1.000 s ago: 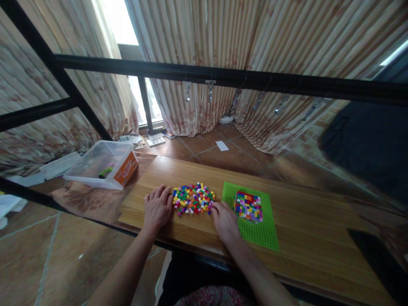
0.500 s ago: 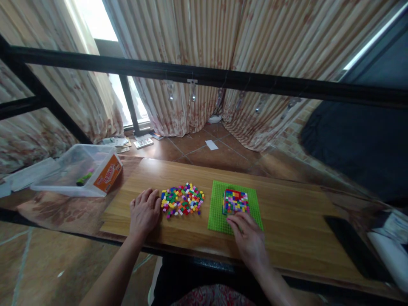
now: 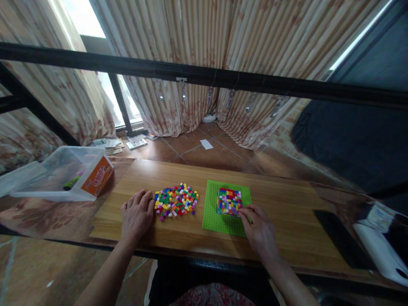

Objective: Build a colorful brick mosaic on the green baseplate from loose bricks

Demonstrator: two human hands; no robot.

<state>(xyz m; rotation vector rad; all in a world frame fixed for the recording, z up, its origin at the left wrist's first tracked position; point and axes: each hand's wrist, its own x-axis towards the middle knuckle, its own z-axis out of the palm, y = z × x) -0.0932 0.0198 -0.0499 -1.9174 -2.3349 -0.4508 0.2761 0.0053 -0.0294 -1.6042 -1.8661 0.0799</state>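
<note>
My left hand (image 3: 137,214) lies flat on the wooden board with its fingers stretched forward, just left of a loose pile of small coloured toy bricks (image 3: 177,199). On the right, a green studded baseplate (image 3: 210,221) carries a multicoloured block of bricks (image 3: 229,200) built in rows. My right hand (image 3: 260,227) has thumb and forefinger closed together at the near right corner of that block. Whatever sits between these fingertips is too small and hidden to make out.
A clear plastic box (image 3: 60,193) with an orange label stands beyond the board's left side. To the right lies a dark flat panel (image 3: 344,238) beside a white object (image 3: 379,250). A black rail (image 3: 204,76) crosses in front of the curtains.
My right hand has shifted along the brick block from its near edge to its near right corner. My left hand stays beside the pile. The whole view has swung slightly.
</note>
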